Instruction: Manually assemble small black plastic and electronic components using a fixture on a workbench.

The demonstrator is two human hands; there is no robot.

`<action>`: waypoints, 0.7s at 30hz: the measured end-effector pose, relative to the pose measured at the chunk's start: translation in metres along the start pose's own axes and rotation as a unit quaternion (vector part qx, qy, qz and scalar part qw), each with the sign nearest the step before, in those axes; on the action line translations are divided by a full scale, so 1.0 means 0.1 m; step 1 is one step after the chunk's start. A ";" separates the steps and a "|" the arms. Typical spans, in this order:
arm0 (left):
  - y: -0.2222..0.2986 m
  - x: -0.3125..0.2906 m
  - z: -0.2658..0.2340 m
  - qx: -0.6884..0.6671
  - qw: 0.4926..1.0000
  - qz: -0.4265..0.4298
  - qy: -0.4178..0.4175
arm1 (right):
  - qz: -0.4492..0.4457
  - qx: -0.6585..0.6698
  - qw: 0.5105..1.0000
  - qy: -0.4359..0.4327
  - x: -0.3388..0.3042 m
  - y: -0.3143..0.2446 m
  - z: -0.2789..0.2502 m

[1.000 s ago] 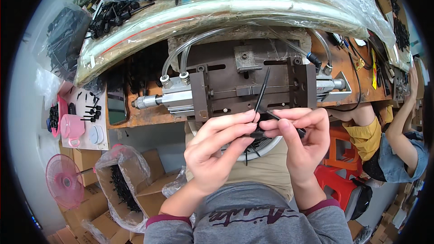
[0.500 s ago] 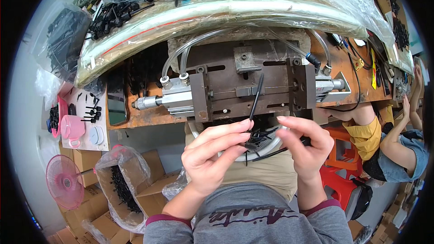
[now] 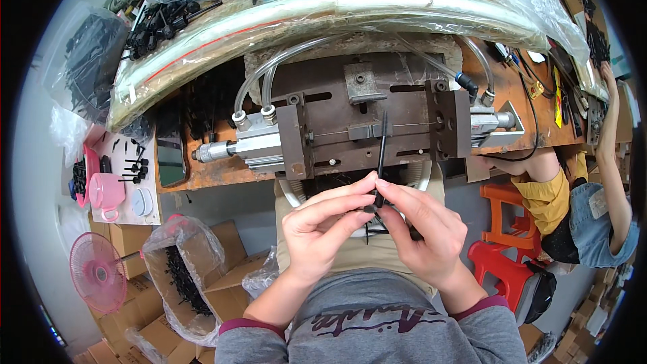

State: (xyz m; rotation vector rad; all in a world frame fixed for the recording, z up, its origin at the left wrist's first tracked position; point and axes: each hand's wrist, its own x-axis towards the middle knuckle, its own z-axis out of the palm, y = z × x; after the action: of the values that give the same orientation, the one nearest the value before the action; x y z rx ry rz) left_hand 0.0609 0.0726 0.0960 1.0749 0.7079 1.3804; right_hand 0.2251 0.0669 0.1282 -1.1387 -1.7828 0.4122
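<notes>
A thin black rod point(image 3: 383, 152) stands upright between my fingertips, its tapered end pointing away from me over the metal fixture. My left hand point(image 3: 311, 232) is closed, with thumb and fingers pinching near its lower end. My right hand point(image 3: 431, 232) meets it there, thumb and index finger closed on the same part of the rod. What exactly sits at that lower end is mostly hidden by the fingertips. Under both hands, in my lap, lies a white-rimmed container point(image 3: 292, 192) with black pieces, largely covered.
Beyond my hands sits a brown metal fixture point(image 3: 330, 118) with an air cylinder point(image 3: 259, 153) at either side and clear hoses point(image 3: 251, 87). Plastic-wrapped padding point(image 3: 337, 10) bears heaps of black parts. At left are a pink fan point(image 3: 98, 271) and a lined box point(image 3: 182, 276). A co-worker point(image 3: 600, 209) sits at right.
My right hand has moved left and closed on the rod's lower end beside my left fingers. The co-worker's arm has reached farther forward.
</notes>
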 end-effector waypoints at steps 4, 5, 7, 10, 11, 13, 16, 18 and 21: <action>-0.03 0.00 0.05 -0.022 0.999 -0.006 0.038 | -0.022 -0.032 0.999 -0.007 0.02 0.02 0.02; -0.05 0.00 0.06 -0.026 0.999 -0.004 0.046 | -0.029 -0.047 0.998 -0.008 0.03 0.03 0.02; -0.06 -0.01 0.07 -0.043 0.997 -0.016 0.057 | -0.040 -0.070 0.997 -0.015 0.04 0.04 0.02; -0.06 -0.01 0.08 -0.050 0.995 -0.041 0.072 | -0.053 -0.097 0.993 -0.031 0.02 0.06 0.01; -0.06 -0.02 0.09 -0.048 0.995 -0.050 0.078 | -0.057 -0.107 0.992 -0.036 0.01 0.08 0.01; -0.05 -0.02 0.08 0.050 0.993 -0.048 0.093 | -0.073 -0.139 0.986 -0.057 0.00 0.13 -0.01; 0.02 -0.01 0.07 0.134 0.985 -0.008 0.104 | -0.089 -0.206 0.968 -0.110 0.03 0.15 -0.04; 0.06 -0.02 0.02 0.183 0.978 0.043 0.087 | -0.071 -0.250 0.952 -0.160 0.09 0.09 -0.08; 0.20 -0.10 0.02 0.102 0.992 -0.003 0.070 | -0.099 -0.286 0.935 -0.184 0.10 0.10 -0.05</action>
State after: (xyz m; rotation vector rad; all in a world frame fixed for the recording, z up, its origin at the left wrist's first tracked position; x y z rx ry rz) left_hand 0.0534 0.0595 0.1128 1.1414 0.9703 1.4106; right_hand 0.2335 0.0796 0.1297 -1.3132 -2.4210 -0.0352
